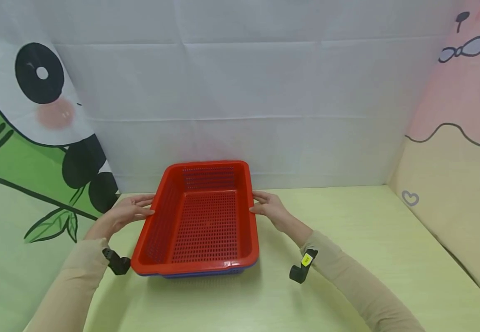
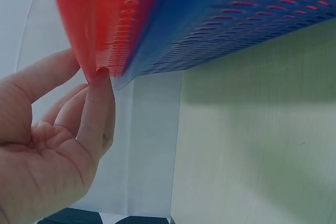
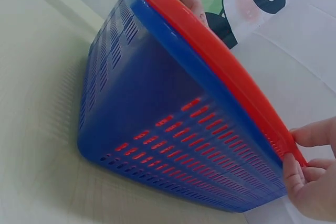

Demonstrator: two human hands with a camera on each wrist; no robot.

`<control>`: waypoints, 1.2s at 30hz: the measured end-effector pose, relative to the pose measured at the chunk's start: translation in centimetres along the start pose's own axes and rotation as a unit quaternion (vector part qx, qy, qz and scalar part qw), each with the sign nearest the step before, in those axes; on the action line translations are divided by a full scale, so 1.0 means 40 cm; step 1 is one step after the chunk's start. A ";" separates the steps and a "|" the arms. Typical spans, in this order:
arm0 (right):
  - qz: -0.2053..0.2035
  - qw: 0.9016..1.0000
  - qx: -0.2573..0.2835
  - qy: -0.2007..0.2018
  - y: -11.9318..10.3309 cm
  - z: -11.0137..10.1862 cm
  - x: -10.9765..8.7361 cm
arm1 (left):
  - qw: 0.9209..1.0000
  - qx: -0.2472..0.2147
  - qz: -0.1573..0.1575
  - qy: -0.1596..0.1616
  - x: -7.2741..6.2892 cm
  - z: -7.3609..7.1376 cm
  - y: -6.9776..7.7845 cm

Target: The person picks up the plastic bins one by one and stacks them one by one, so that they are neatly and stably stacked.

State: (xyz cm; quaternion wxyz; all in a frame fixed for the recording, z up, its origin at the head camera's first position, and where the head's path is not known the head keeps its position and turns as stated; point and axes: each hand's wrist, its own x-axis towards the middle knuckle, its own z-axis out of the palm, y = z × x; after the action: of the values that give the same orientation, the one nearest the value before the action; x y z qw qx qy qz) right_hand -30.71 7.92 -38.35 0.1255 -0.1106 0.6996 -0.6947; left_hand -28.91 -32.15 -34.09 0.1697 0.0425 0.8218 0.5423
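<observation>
A red perforated plastic basket (image 1: pixel 206 226) sits nested inside a blue one of like shape. In the head view only a thin strip of the blue basket (image 3: pixel 142 82) shows under the near red rim; its slotted side fills much of the right wrist view. My left hand (image 1: pixel 125 213) pinches the red rim on the left side, thumb on top and fingers beneath it. On the opposite side my right hand (image 1: pixel 275 212) holds the red rim between thumb and fingers. The red basket is empty inside.
Below the baskets is a pale yellow-green table (image 1: pixel 347 240), with their shadow on it. A white cloth backdrop (image 1: pixel 256 83) rises behind, close to the baskets' far end. Printed side panels stand left and right, one with a panda, one with a pink figure (image 1: pixel 451 101).
</observation>
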 end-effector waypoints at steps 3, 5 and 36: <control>0.004 1.000 -0.001 0.013 0.000 0.007 -0.003 | 1.000 0.004 -0.006 0.005 0.001 0.002 -0.007; 0.002 1.000 0.003 0.020 -0.001 0.011 -0.006 | 1.000 0.008 -0.006 0.004 0.001 0.004 -0.011; -0.004 0.997 -0.046 0.055 -0.008 -0.003 -0.029 | 0.997 0.068 0.015 0.013 -0.017 -0.009 0.016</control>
State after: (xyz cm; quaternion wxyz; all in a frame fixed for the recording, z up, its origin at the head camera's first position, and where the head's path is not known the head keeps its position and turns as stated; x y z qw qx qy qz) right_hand -29.66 8.41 -38.01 0.0793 -0.0809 0.7364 -0.6670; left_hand -28.45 -32.39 -33.23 0.1473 0.0594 0.8584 0.4879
